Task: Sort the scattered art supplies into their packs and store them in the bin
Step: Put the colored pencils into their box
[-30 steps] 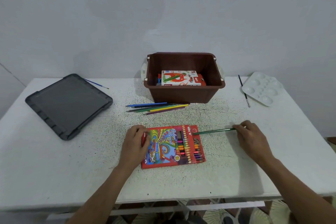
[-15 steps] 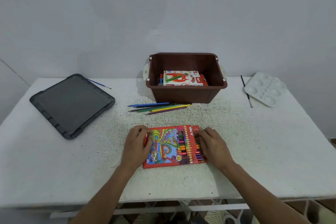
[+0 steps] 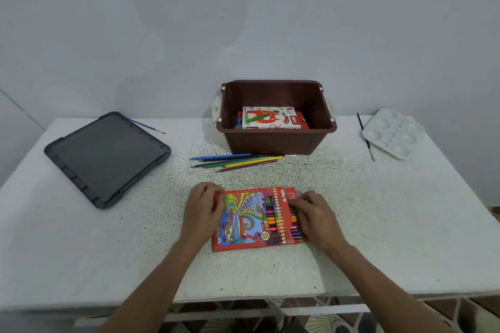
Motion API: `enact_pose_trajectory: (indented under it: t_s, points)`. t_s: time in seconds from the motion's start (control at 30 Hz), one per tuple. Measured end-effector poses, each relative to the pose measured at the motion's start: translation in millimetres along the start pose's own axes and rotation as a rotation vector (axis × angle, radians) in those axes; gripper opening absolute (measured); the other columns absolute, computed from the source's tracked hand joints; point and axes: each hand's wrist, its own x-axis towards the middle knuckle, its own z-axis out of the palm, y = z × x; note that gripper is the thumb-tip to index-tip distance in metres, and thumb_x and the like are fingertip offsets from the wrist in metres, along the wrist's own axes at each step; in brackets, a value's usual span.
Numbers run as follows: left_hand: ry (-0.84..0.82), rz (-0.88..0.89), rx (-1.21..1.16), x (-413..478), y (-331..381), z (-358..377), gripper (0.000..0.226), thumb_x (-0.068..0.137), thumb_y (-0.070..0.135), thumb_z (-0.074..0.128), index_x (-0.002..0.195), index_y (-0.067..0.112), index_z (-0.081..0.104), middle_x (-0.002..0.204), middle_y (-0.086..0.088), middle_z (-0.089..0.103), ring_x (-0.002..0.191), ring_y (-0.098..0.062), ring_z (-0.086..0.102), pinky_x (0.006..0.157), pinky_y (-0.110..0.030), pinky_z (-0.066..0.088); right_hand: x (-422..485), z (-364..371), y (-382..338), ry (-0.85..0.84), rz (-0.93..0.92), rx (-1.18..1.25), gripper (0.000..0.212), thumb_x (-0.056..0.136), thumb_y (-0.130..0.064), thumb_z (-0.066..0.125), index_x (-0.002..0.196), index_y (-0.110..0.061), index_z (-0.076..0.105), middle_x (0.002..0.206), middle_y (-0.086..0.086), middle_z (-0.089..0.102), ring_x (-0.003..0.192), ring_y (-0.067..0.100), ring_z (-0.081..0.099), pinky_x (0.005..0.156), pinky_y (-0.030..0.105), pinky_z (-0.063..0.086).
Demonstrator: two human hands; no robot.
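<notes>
- The left hand [image 3: 203,211] grips the left edge of the flat red cardboard colour-pencil pack [image 3: 243,220], which lies near centre on the white speckled worktop [image 3: 108,251].
- The right hand [image 3: 316,217] has curled fingers on the pack's right end; I cannot tell what it grasps.
- Farther off, loose coloured pencils [image 3: 235,161] lie just before the brown plastic bin [image 3: 273,141].

This looked like a plain room in a home, used for hobby art. A bare whitish wall [image 3: 243,21] stood behind a white speckled surface [image 3: 392,224], with patterned floor tiles [image 3: 324,326] below its front edge. Household craft goods lay about: a brown plastic bin [image 3: 270,143] holding an oil pastels box [image 3: 270,119], loose coloured pencils [image 3: 235,161], a pencil pack [image 3: 243,224], a white paint palette [image 3: 392,132] and thin brushes [image 3: 365,138].
</notes>
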Motion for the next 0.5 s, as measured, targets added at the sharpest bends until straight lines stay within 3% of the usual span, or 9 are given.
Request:
enact_pose_trajectory:
  t_s: [0.1, 0.23, 0.4, 0.5]
  points:
    - [0.012, 0.079, 0.064, 15, 4, 1, 0.014, 0.092, 0.016, 0.062, 0.106, 0.014, 0.065, 0.107, 0.003, 0.061, 0.099, -0.010, 0.050, 0.081, -0.025, 0.043, -1, 0, 0, 0.005, 0.003, 0.003, 0.026, 0.087, -0.017, 0.061, 0.109, -0.007, 0.070, 0.089, 0.009, 0.062, 0.077, 0.024, 0.060, 0.063, 0.031, 0.052]
    - [-0.107, 0.149, 0.248, 42, 3, 8, 0.030, 0.094, 0.020, 0.060, 0.123, 0.015, 0.064, 0.123, -0.003, 0.062, 0.113, -0.022, 0.053, 0.094, -0.042, 0.047, -3, 0, -3, -0.018, 0.039, 0.023, 0.039, 0.095, -0.030, 0.042, 0.115, -0.007, 0.066, 0.093, 0.007, 0.060, 0.081, 0.021, 0.057, 0.068, 0.030, 0.049]
    - [-0.204, 0.158, 0.442, 58, 12, 10, 0.041, 0.097, 0.030, 0.056, 0.137, 0.020, 0.052, 0.131, -0.005, 0.058, 0.120, -0.026, 0.052, 0.097, -0.043, 0.043, -5, -2, -7, -0.028, 0.061, 0.036, 0.042, 0.095, -0.033, 0.037, 0.117, -0.010, 0.062, 0.097, 0.007, 0.059, 0.084, 0.020, 0.054, 0.070, 0.029, 0.046]
    - [-0.180, 0.122, 0.491, 59, 13, 11, 0.039, 0.098, 0.031, 0.054, 0.135, 0.019, 0.056, 0.126, -0.006, 0.059, 0.116, -0.025, 0.053, 0.096, -0.041, 0.042, -5, -2, -8, -0.044, 0.080, 0.035, 0.041, 0.096, -0.034, 0.035, 0.119, -0.010, 0.060, 0.100, 0.007, 0.058, 0.085, 0.020, 0.054, 0.071, 0.032, 0.048]
